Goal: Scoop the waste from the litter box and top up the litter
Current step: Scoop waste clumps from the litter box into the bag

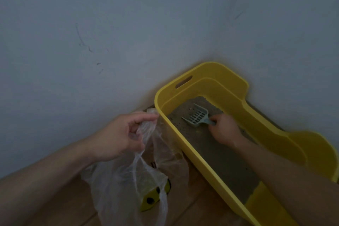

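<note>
head view: scoop (197, 116) in right hand (224, 129)

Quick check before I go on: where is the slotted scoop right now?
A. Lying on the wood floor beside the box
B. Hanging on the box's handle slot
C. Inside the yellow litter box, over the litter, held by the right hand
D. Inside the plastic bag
C: the right hand grips the handle of the scoop, whose slotted head sits over the litter inside the yellow litter box; the left hand holds the plastic bag outside the box.
</note>
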### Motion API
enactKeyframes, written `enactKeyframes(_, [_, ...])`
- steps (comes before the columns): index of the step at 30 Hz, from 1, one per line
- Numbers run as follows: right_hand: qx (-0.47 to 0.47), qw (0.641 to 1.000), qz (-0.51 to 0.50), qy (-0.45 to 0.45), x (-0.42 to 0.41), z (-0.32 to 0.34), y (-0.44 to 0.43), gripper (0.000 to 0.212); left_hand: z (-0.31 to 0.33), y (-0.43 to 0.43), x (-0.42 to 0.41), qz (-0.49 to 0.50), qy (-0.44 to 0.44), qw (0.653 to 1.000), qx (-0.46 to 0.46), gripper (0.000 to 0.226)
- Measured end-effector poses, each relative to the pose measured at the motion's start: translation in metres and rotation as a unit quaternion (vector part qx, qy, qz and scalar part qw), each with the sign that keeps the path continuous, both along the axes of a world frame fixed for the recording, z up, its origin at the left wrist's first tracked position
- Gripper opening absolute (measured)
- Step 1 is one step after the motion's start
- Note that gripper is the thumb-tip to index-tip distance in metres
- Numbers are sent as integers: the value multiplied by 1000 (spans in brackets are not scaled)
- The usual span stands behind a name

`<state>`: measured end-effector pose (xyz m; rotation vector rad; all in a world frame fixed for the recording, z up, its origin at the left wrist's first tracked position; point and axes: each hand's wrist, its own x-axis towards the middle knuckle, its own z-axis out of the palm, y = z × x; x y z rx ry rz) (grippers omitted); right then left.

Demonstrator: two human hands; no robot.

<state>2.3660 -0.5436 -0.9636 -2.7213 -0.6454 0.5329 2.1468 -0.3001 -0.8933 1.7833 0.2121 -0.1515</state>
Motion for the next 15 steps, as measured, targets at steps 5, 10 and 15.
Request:
enactKeyframes(5, [56, 998, -19, 30, -9, -9, -5, 30, 0, 5, -4, 25, -7, 999, -22, 75])
enactKeyframes(10, [81, 995, -24, 44, -14, 2, -14, 32, 1, 13, -6, 23, 6, 1000, -6, 73])
enactKeyframes(15, [96, 995, -21, 21, -29, 25, -27, 29, 13, 7, -8, 24, 1, 999, 42, 64])
